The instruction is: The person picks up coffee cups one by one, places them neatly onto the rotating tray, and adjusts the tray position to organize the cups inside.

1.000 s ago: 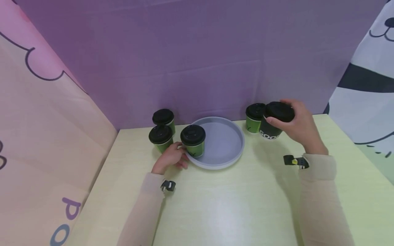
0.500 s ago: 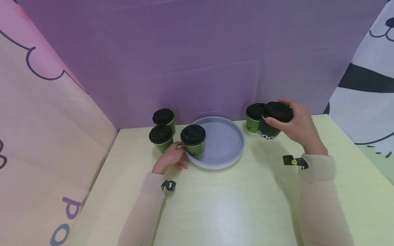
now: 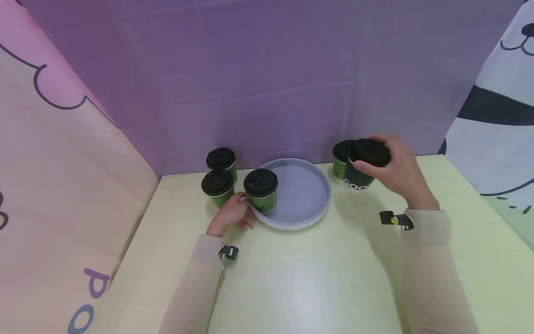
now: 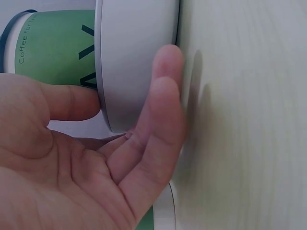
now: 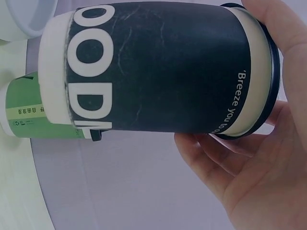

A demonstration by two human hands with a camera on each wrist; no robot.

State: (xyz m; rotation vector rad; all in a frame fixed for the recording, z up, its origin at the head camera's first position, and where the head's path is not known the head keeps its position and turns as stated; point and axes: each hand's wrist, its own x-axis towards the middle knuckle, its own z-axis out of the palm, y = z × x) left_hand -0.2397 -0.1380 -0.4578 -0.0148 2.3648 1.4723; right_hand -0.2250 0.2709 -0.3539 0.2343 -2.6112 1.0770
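Note:
My right hand [image 3: 402, 172] grips a dark coffee cup [image 5: 163, 67] near its black lid, thumb on one side and fingers on the other. The cup is held above the table, with white lettering round its lower part. Low at the left, my left hand [image 3: 233, 213] holds the rim of a round grey tray [image 3: 300, 190]. In the left wrist view the thumb lies at the tray's upper edge and the fingers curl under its side [image 4: 134, 62]. A green coffee cup [image 3: 263, 202] with a black lid stands upright on the tray's left part, close to that thumb.
Two more green lidded cups, a front one [image 3: 218, 183] and a back one [image 3: 222, 160], stand left of the tray. Another green cup [image 3: 340, 168] stands at the back right, partly hidden behind the dark cup. A purple cloth wall [image 3: 267, 93] closes off the table's back edge.
My right hand has moved slightly left with the dark cup, which now overlaps more of the green cup behind it. The left hand and tray stay in place.

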